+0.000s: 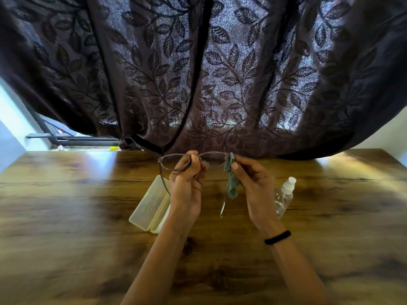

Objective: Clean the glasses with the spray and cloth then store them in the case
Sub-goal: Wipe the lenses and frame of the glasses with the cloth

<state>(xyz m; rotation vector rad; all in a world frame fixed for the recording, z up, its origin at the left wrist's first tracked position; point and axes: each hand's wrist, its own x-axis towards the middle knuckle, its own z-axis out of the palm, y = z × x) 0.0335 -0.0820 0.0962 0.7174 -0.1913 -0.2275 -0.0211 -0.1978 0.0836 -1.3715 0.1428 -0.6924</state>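
Glasses [193, 161] hung above the case [149, 205], left hand [187, 186] pinching the bridge, right hand [253, 183] pressing the cloth [231, 183] on one lens. Best wiped gently, grip steady, both faces.

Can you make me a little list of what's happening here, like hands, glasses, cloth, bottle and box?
left hand: holds the glasses near the middle
right hand: pinches the cloth on one lens
glasses: lifted above the table, arms unfolded
cloth: greenish, hanging down from the lens
spray bottle: lying on the table, by the right hand
case: open on the table
table: wooden
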